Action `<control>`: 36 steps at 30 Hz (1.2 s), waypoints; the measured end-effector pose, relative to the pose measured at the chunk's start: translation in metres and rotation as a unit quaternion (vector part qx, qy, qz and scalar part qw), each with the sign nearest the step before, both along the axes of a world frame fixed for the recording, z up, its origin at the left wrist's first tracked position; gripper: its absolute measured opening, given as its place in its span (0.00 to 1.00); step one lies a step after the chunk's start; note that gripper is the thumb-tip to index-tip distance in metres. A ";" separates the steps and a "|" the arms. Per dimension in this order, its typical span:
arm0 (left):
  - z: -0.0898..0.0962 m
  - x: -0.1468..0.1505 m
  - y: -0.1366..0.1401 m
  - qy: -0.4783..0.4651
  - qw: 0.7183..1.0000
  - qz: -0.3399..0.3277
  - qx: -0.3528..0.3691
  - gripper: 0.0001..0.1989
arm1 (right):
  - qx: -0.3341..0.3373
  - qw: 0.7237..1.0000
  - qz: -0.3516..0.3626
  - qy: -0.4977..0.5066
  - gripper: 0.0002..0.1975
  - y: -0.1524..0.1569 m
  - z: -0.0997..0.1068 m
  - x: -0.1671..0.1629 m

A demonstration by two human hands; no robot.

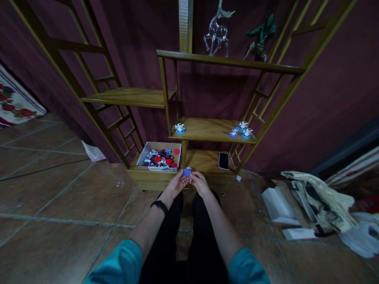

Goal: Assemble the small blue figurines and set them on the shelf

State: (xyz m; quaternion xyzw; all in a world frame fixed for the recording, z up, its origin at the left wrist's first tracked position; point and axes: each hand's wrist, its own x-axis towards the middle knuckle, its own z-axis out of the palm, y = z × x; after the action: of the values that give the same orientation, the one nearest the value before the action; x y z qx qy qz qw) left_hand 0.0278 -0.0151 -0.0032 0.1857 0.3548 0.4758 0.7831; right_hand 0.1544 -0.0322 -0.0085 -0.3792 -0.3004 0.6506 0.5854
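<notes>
Between the fingertips of both hands is a small figurine, its round purple base facing me. My left hand grips it from the left, with a dark band on that wrist. From the right, my right hand pinches its other side. Just beyond my left hand stands an open cardboard box full of small figurines, several showing red round bases. On the shelf above, one figurine with a blue base stands at the left end. Three more, including one with a purple base, are grouped at the right end.
A phone lies on the lower shelf at right. Higher up stand a clear glass deer and a dark green statue. Cloth, a white box and a plastic bag lie on the floor at right.
</notes>
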 end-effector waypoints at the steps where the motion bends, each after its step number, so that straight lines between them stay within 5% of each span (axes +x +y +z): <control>1: 0.000 0.000 0.000 -0.001 1.000 0.000 -0.002 0.14 | -0.002 1.000 -0.001 -0.002 0.14 0.000 0.000 0.000; 12: 0.000 -0.003 -0.003 0.002 0.998 0.026 0.054 0.06 | -0.017 0.999 -0.023 0.023 0.15 0.000 0.004 0.000; 19: 0.001 -0.001 -0.005 0.015 0.995 0.032 0.088 0.15 | -0.037 0.998 -0.035 0.040 0.16 0.002 0.003 -0.001; 36: -0.009 -0.003 0.000 0.003 0.993 0.043 0.109 0.16 | 0.006 0.999 -0.044 0.032 0.18 0.001 0.000 0.001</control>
State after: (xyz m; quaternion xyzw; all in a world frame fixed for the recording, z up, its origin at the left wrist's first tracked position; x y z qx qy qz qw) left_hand 0.0253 -0.0149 -0.0119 0.2556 0.3109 0.5441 0.7362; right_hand 0.1551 -0.0314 -0.0084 -0.3676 -0.2687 0.6343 0.6247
